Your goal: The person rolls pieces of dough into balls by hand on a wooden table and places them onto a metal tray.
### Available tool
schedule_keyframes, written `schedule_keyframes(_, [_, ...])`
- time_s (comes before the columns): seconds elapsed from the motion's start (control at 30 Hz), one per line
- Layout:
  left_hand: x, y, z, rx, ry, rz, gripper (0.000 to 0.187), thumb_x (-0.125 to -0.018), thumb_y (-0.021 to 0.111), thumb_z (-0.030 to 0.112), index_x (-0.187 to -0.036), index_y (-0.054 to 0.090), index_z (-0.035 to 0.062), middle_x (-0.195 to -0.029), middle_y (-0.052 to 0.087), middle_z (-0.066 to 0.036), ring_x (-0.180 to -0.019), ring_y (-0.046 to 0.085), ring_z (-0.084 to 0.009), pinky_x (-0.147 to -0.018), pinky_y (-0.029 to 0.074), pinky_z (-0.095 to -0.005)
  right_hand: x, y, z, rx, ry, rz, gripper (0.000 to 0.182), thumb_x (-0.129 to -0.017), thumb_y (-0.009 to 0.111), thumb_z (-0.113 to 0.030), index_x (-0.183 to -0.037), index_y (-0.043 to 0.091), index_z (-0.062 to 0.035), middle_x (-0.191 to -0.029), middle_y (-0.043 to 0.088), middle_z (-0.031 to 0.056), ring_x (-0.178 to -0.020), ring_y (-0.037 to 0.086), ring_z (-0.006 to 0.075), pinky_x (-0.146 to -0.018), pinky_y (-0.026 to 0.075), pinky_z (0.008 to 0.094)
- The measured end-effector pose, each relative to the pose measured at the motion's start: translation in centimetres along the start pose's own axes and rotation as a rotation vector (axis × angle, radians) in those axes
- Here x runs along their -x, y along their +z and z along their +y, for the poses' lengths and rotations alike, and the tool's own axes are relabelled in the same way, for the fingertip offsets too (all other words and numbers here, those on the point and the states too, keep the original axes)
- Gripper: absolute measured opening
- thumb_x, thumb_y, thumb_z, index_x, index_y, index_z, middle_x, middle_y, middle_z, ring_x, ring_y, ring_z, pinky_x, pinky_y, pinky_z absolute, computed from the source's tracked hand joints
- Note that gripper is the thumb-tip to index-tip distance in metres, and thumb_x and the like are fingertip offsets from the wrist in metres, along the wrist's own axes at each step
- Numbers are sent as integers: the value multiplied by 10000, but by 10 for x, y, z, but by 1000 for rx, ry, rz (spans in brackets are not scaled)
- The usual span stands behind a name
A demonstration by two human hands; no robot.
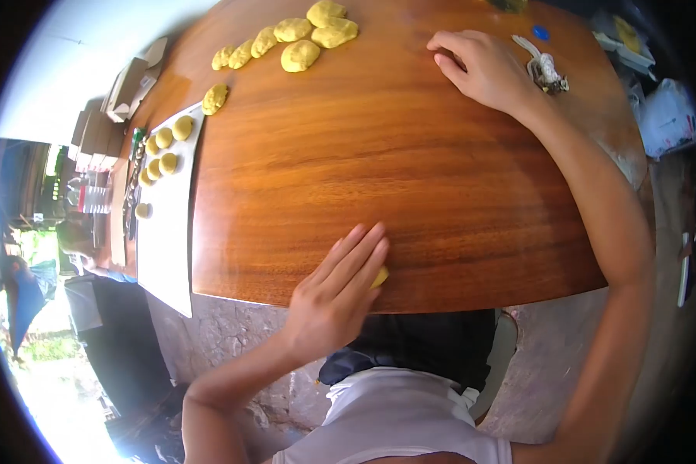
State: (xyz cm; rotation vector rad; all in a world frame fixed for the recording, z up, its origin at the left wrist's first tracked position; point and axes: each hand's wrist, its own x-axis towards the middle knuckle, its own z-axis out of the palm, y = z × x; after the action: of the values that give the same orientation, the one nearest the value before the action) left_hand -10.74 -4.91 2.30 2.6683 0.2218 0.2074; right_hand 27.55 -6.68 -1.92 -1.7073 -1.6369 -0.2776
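My left hand (329,298) lies near the front edge of the wooden table with its fingers stretched out together. A small piece of yellow dough (380,277) shows from under its fingers; most of it is hidden. Toward the far right of the table, my right hand (483,68) is loosely bent, thumb and forefinger apart, and nothing shows between them. Beside its wrist lies a whitish bundle with a dark, frayed end (547,71). Larger yellow dough lumps (300,56) sit in a group and a row at the far side.
A white board (166,232) along the left holds several round yellow dough balls (168,163). One rough lump (215,100) touches its far corner. A blue cap (540,32) is at the far right. Cardboard boxes (100,131) and a plastic bottle (94,199) stand left of the board.
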Motion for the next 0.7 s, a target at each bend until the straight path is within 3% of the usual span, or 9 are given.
schedule_keyframes(0.07, [22, -6, -19, -46, -10, -24, 515, -878, 690, -11, -1382, 595, -60, -1537, 487, -258, -1428, 471, -436, -1158, 425, -498, 1, -3, -1, -8, 49, -29, 115, -931, 645, -145, -1013, 661, -66, -841, 707, 140, -783, 676, 354, -687, 515, 464])
schedule_keyframes(0.13, [22, -14, -40, -69, -40, 96, 482, -821, 792, 25, -1286, 677, -31, -1454, 580, -227, -1350, 563, -403, -1131, 459, -471, -1, 1, -4, -18, 66, -52, 115, -931, 647, -145, -1016, 667, -69, -836, 709, 133, -766, 675, 347, -678, 516, 459])
schedule_keyframes(0.27, [-68, -12, -63, -33, -123, 380, 391, -921, 708, 112, -1300, 671, 22, -1410, 606, -224, -1344, 552, -423, -1130, 456, -460, -1, -1, -4, 88, 34, -16, 127, -933, 644, -149, -1027, 671, -69, -885, 727, 132, -820, 694, 347, -709, 536, 455])
schedule_keyframes(0.33, [-114, 3, -80, -161, -26, 310, 404, -980, 654, 166, -1362, 640, 38, -1476, 555, -222, -1418, 487, -387, -1151, 434, -453, -1, -3, -6, 90, 16, 2, 140, -936, 644, -159, -1034, 674, -63, -937, 733, 146, -875, 696, 363, -750, 545, 462])
schedule_keyframes(0.43, [-157, 26, -53, -211, 10, 349, 438, -1006, 615, 265, -1370, 624, 21, -1464, 555, -237, -1387, 502, -416, -1151, 430, -474, -2, -2, -5, 87, 22, -20, 146, -941, 647, -160, -1039, 675, -56, -960, 733, 158, -912, 688, 376, -781, 543, 472])
schedule_keyframes(0.47, [-157, 32, -42, -228, 66, 349, 455, -1007, 608, 285, -1363, 622, 2, -1461, 553, -243, -1382, 505, -417, -1155, 425, -478, -2, -2, -2, 66, 12, -11, 145, -943, 647, -158, -1041, 676, -56, -959, 733, 159, -915, 687, 377, -782, 543, 472])
schedule_keyframes(0.5, [-152, 35, -35, -246, 116, 346, 474, -1008, 600, 306, -1355, 620, -16, -1458, 552, -250, -1378, 507, -418, -1158, 420, -482, -1, -2, -1, 58, -1, -17, 158, -955, 663, -139, -1084, 677, -49, -904, 703, 151, -801, 662, 331, -717, 523, 419])
schedule_keyframes(0.63, [-83, 9, -14, -169, 108, 213, 508, -985, 629, 268, -1371, 591, -61, -1457, 553, -262, -1371, 521, -418, -1186, 386, -490, 1, 1, -1, 42, 18, -8, 159, -958, 659, -136, -1090, 676, -48, -884, 692, 148, -787, 651, 325, -719, 521, 415])
schedule_keyframes(0.7, [-39, -7, -10, -135, 28, 93, 534, -985, 628, 234, -1418, 548, -67, -1501, 512, -266, -1412, 479, -421, -1210, 350, -495, 0, -2, -3, 31, 1, 8, 148, -941, 648, -145, -1044, 668, -41, -888, 711, 154, -860, 668, 377, -752, 526, 472])
